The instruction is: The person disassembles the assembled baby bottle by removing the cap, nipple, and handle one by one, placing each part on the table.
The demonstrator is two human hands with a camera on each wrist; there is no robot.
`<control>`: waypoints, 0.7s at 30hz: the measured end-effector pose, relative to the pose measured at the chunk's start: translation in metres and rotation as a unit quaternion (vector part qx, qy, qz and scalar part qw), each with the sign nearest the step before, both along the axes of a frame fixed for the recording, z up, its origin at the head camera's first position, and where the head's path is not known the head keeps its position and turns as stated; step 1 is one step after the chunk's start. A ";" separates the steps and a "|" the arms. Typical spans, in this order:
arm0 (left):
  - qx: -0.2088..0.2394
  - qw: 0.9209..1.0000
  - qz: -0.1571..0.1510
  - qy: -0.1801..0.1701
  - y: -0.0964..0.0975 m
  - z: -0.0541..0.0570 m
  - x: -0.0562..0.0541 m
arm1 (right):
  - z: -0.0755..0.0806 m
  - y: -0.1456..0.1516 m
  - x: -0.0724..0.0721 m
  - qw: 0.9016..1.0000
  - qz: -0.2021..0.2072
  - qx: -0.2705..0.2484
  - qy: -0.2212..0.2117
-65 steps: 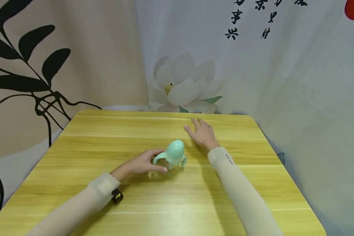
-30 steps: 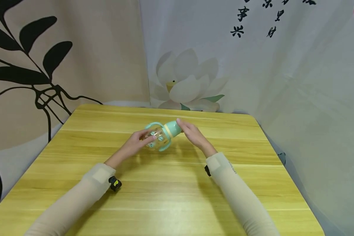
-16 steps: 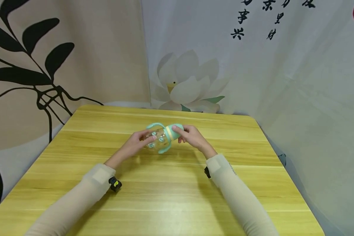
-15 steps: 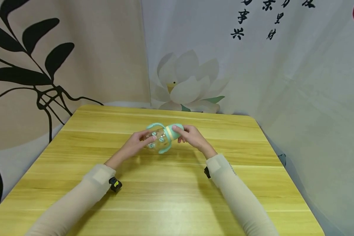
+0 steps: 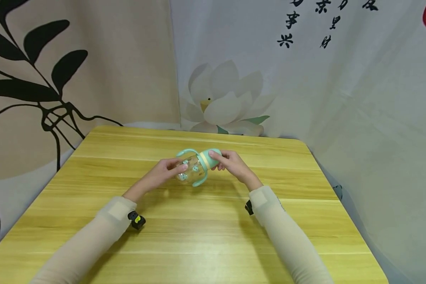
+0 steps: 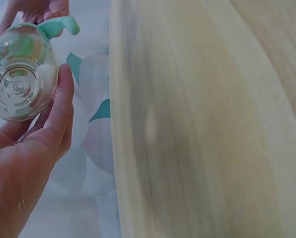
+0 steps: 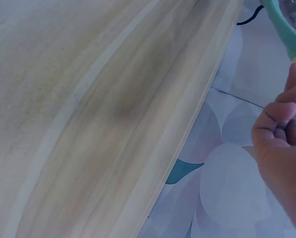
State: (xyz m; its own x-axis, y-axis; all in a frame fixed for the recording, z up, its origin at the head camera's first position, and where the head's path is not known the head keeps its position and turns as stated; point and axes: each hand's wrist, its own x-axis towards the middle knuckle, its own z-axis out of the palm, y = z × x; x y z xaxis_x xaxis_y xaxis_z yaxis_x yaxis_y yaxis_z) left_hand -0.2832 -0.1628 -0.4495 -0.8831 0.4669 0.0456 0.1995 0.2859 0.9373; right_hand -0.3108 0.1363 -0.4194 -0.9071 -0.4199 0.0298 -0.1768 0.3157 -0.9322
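A baby bottle (image 5: 192, 170) with a clear body, small printed faces and two mint green handles (image 5: 200, 180) is held tilted above the table, its cap end up and to the right. My left hand (image 5: 163, 173) grips the body near the base, thumb on the near side. In the left wrist view the round clear base (image 6: 19, 89) faces the camera, fingers around it. My right hand (image 5: 236, 165) holds the mint green cap (image 5: 211, 158), thumb on top and fingers underneath. A pale yellow ring (image 5: 205, 159) shows between cap and handles. The right wrist view shows the right hand's curled fingers (image 7: 287, 109).
The yellow wood-grain table (image 5: 206, 236) spreads under both arms. Behind its far edge hangs a pale cloth with a printed lotus (image 5: 227, 98); a plant-print cloth (image 5: 127, 63) hangs at the left. Small black cameras sit at the left cuff (image 5: 136, 220) and right cuff (image 5: 249, 207).
The bottle has gone from upright, in my left hand alone, to tilted and farther from me. My right hand came in from the right, touched the cap, then took hold of it. Little moved since.
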 end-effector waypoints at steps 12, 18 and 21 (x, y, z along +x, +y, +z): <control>0.052 0.996 -0.028 -0.063 -0.002 -0.001 -0.002 | 0.004 0.000 -0.002 1.000 0.014 -0.021 -0.008; 0.094 0.989 -0.039 -0.111 0.002 -0.001 -0.001 | 0.006 0.001 -0.002 0.999 0.023 -0.031 -0.004; 0.101 0.986 -0.040 -0.124 0.001 -0.003 -0.003 | 0.007 0.001 -0.002 0.999 0.025 -0.038 -0.001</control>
